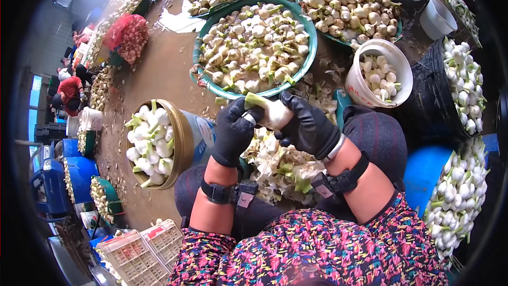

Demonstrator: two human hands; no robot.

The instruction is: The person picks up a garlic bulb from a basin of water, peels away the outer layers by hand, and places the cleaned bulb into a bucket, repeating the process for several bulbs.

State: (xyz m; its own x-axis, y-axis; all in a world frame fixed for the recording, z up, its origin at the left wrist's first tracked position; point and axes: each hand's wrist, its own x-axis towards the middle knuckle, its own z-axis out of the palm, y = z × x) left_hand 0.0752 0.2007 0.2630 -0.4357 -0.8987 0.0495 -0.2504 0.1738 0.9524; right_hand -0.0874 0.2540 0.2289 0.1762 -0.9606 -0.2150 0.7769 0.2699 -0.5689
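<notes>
Between my black-gloved hands is a garlic bulb [276, 115] with a short green stem pointing up and left. My left hand [236, 127] grips it at the stem side, with something whitish by the fingers. Round the bulb's other side close the fingers of my right hand [311, 127]. Below both hands, between my knees, lies a heap of peeled garlic skins [283, 167]. Just beyond them stands a wide green tub [312, 47] full of unpeeled garlic bulbs.
At left a tan bucket [177, 143] holds white peeled bulbs. On the right are a white bucket [360, 82], a black tub [423, 87] and a blue tub [423, 175], all with garlic. A crate [143, 254] lies lower left. Another person [71, 92] sits far left.
</notes>
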